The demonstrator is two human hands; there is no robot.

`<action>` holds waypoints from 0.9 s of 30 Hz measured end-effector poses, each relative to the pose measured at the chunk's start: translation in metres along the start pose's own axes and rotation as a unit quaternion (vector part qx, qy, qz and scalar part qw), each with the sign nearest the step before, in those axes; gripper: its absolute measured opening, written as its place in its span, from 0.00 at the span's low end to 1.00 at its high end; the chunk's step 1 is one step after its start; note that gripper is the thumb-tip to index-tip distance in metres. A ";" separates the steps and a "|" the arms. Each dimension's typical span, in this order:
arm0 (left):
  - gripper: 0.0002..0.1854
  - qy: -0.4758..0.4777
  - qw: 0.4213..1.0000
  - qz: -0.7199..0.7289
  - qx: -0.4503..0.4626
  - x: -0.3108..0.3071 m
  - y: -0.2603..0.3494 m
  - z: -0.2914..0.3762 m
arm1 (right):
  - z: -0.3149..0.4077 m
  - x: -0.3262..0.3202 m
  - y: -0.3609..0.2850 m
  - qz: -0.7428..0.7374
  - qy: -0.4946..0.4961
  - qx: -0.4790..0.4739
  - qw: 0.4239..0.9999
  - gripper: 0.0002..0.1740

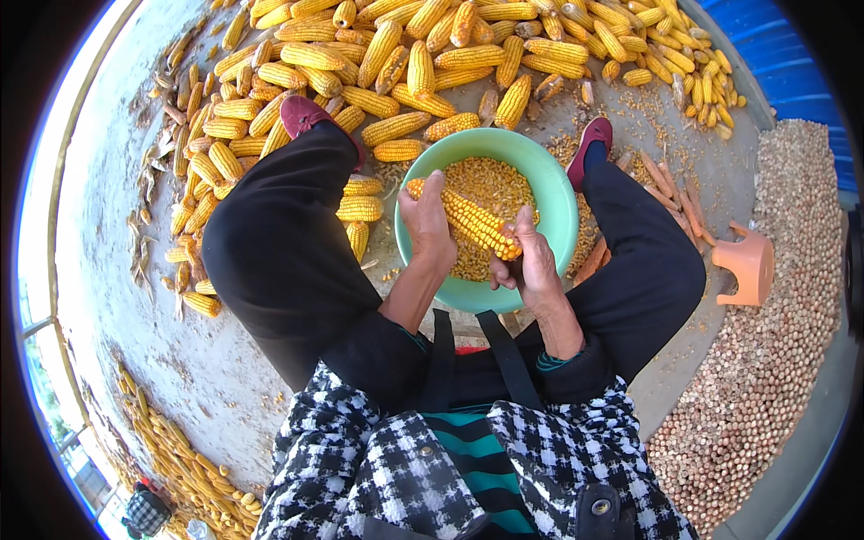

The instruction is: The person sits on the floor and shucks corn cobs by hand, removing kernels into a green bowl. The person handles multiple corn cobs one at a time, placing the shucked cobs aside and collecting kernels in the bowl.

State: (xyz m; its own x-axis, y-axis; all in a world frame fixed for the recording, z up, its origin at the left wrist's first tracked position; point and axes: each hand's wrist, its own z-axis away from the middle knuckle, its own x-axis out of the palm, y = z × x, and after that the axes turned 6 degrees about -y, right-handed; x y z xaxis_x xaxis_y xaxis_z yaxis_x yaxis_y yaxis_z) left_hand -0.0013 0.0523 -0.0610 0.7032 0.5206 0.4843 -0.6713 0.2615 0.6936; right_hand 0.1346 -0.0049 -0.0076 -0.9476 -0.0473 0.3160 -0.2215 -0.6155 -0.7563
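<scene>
An ear of yellow corn (472, 217) lies tilted between my two hands, above a light green plastic basin (561, 223). Its upper left end is gripped by my left hand (429, 226), thumb on top. At the lower right end, my right hand (535, 260) holds the ear with the thumb against its tip. Rows of kernels still cover most of the side facing me. Loose corn kernels (496, 177) cover the bottom of the basin, which stands between my legs.
A large heap of corn ears (405, 61) spreads in front and to the left. Bare cobs (668, 185) lie on the right beside an orange plastic stool (749, 263). Behind it runs a long stack of cobs (742, 391). Another person (147, 509) is at the lower left, near more corn ears (182, 466).
</scene>
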 end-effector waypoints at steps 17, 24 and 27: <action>0.18 0.023 0.996 -0.089 0.018 -0.004 -0.007 -0.002 | -0.002 0.001 0.007 -0.018 0.055 -0.019 0.998 0.31; 0.17 0.039 0.999 -0.009 -0.034 -0.014 -0.011 -0.015 | 0.003 0.005 0.001 0.113 0.013 -0.098 0.989 0.37; 0.17 0.011 0.999 0.003 -0.040 -0.015 -0.011 -0.015 | -0.002 0.011 0.005 0.345 0.082 -0.291 0.889 0.27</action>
State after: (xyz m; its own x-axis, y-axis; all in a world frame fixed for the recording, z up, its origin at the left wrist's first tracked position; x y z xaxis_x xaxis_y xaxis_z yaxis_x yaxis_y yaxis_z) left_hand -0.0084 0.0536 -0.0838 0.6941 0.5400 0.4761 -0.6929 0.3218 0.6452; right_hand 0.1222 -0.0066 -0.0087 -0.9143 -0.1112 -0.3896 0.3890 0.0280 -0.9208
